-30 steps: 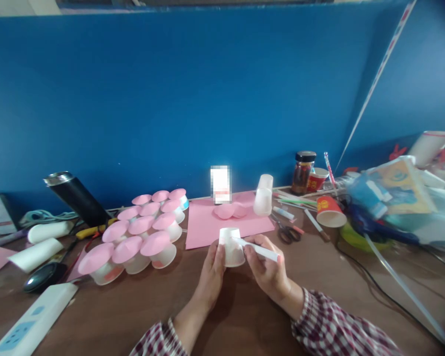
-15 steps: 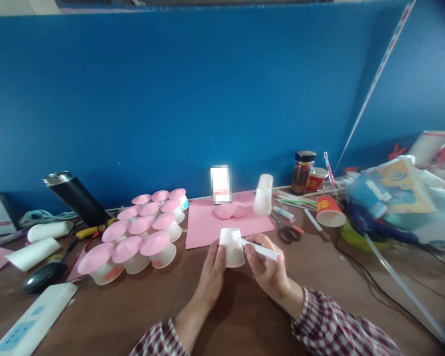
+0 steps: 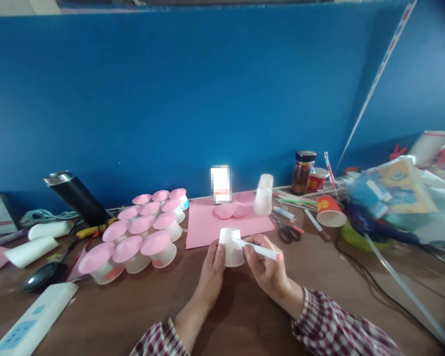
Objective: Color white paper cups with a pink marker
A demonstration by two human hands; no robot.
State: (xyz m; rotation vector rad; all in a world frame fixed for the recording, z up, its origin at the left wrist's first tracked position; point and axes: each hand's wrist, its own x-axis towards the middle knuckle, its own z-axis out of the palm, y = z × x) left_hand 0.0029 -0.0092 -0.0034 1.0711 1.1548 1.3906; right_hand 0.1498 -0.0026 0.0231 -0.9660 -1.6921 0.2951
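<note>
Brown desk (image 3: 252, 326) meets blue wall (image 3: 193, 99), with room beside both forearms (image 3: 193, 314). Left hand (image 3: 212, 267) grips the cup (image 3: 233, 253) before pink paper (image 3: 205, 230); right hand (image 3: 267, 267), angled inward, pinches a pen (image 3: 261, 249) at the cup's side.

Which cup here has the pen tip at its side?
The white cup in the left hand; the right hand holds the pen to it. The pink-topped cups at left, the red cups at right and the white stack behind touch neither hand.
</note>
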